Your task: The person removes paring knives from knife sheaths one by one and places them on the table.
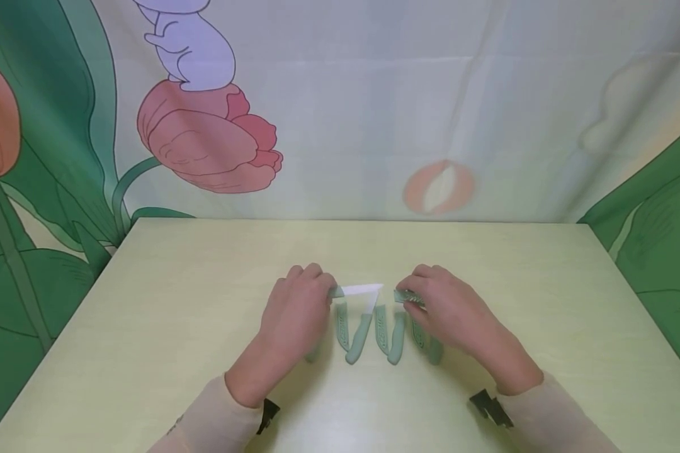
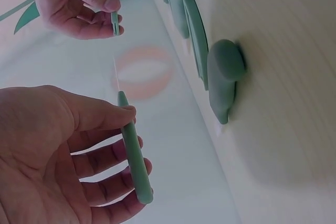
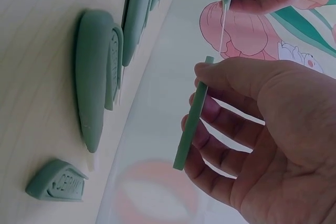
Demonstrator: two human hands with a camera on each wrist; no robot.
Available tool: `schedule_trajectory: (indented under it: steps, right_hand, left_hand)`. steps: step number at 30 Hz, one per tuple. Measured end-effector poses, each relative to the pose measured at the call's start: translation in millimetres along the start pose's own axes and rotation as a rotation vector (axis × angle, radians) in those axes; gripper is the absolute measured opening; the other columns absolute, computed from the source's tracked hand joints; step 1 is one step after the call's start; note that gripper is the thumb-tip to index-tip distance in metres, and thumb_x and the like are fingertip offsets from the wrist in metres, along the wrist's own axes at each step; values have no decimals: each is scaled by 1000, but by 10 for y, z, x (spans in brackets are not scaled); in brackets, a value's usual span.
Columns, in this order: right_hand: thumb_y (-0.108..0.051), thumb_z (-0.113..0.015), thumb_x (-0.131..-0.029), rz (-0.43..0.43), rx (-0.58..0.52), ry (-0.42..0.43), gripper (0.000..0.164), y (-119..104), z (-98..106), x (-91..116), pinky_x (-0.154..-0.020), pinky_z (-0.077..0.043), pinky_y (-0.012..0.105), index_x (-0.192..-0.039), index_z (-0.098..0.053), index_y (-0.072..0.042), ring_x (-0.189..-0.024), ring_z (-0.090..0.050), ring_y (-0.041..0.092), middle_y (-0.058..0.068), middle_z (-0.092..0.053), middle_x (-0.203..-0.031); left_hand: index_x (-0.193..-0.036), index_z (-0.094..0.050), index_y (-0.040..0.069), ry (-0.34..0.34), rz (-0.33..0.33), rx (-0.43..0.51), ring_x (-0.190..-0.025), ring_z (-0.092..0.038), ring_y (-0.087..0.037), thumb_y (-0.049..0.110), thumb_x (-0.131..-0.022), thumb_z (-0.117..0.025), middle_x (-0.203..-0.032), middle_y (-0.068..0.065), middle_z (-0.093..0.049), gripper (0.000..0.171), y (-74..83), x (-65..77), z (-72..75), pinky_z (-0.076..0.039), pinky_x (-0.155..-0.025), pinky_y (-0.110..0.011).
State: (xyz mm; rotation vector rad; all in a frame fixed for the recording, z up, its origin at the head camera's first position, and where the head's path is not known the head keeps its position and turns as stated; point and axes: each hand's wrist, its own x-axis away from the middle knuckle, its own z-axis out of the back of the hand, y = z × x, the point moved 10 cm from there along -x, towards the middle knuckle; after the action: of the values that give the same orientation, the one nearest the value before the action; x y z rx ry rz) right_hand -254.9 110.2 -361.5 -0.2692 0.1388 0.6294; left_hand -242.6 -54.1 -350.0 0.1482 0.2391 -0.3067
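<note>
My left hand [image 1: 299, 309] pinches a small knife by its green handle [image 2: 136, 163] between thumb and fingers. Its white blade [image 1: 358, 289] points right, above the tabletop. A green blade cover [image 3: 194, 119] is gripped by my right hand [image 1: 449, 309], its end toward the blade tip and a small gap between the two. Below the hands lie more green-handled knives, one [image 1: 359, 340] with a white blade showing and another [image 1: 396, 340] beside it. Loose covers [image 1: 342, 326] with raised lettering lie among them. The hands partly hide the outermost pieces.
The pale tabletop [image 1: 147, 327] ends at a back edge against a printed curtain [image 1: 345, 126] with flowers and leaves. At the right of the row, a cover [image 3: 58, 181] lies near a knife handle [image 3: 92, 77]. Black wrist mounts [image 1: 492, 408] sit by the sleeves.
</note>
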Motion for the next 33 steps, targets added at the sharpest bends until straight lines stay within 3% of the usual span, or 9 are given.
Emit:
schedule_trajectory:
  steps: [10,19,23,29,33]
  right_hand:
    - [-17,-74,-83,-31,-4,-52,25,-26,-36,-147,-73,-51,32,-107,-68,-13,-88,-58,16,-3,-62,-97]
    - [-19,-71,-85,-90,-43,-116,23,-55,-71,-312,-67,-48,29,-107,-66,-14,-80,-55,11,-5,-60,-91]
    - [-21,-72,-84,-115,-88,-153,26,-72,-138,-382,-64,-47,27,-109,-65,-14,-78,-55,11,-6,-61,-91]
    - [-22,-71,-86,-152,-176,-202,37,-116,-219,-467,-63,-46,27,-121,-61,-16,-75,-56,12,-5,-62,-92]
    - [-21,-70,-86,-156,-212,-207,36,-163,-247,-529,-63,-47,27,-121,-62,-17,-73,-57,12,-4,-62,-91]
  left_hand:
    - [-93,-70,11,5,64,40,-70,-47,-19,7,-81,-71,-83,0,-53,13,-175,-3,-3,-42,-52,-30]
    - [-95,-69,7,-40,137,59,-70,-47,-20,7,-82,-70,-83,-2,-54,13,-316,14,-11,-44,-53,-30]
    - [-94,-68,6,-33,144,40,-68,-47,-20,8,-82,-69,-81,-2,-54,11,-366,27,0,-45,-54,-31]
    - [-91,-66,5,-75,218,96,-69,-46,-20,7,-84,-66,-79,-2,-49,7,-500,56,-54,-43,-52,-30]
    - [-89,-63,4,-93,255,117,-69,-47,-20,8,-86,-64,-78,-3,-47,5,-574,81,-81,-42,-50,-30]
